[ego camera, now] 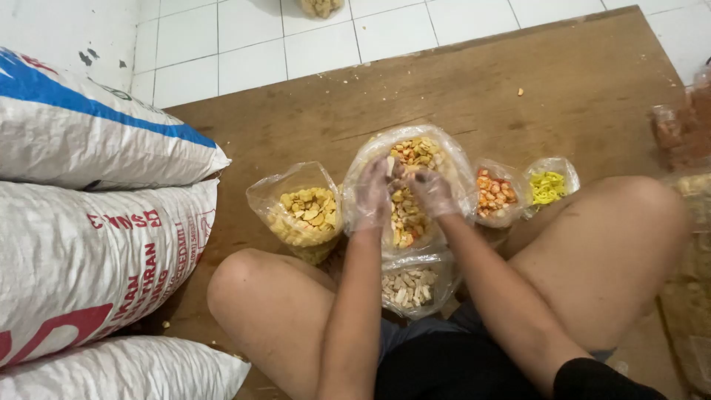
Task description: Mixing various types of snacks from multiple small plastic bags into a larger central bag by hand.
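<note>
The upright mixed-snack bag (412, 185) is gripped at its mouth by both gloved hands, left hand (372, 194) and right hand (432, 191), fingers closed on it, mid-board.

Three bulging white woven sacks (96, 222) lie stacked at the left, the top one banded blue, the middle one printed red. On the wooden board stand open clear plastic bags: yellow crackers (304, 215), mixed ones (415, 185), orange (495, 194), bright yellow (549, 185), and pale pieces (411, 287).
</note>
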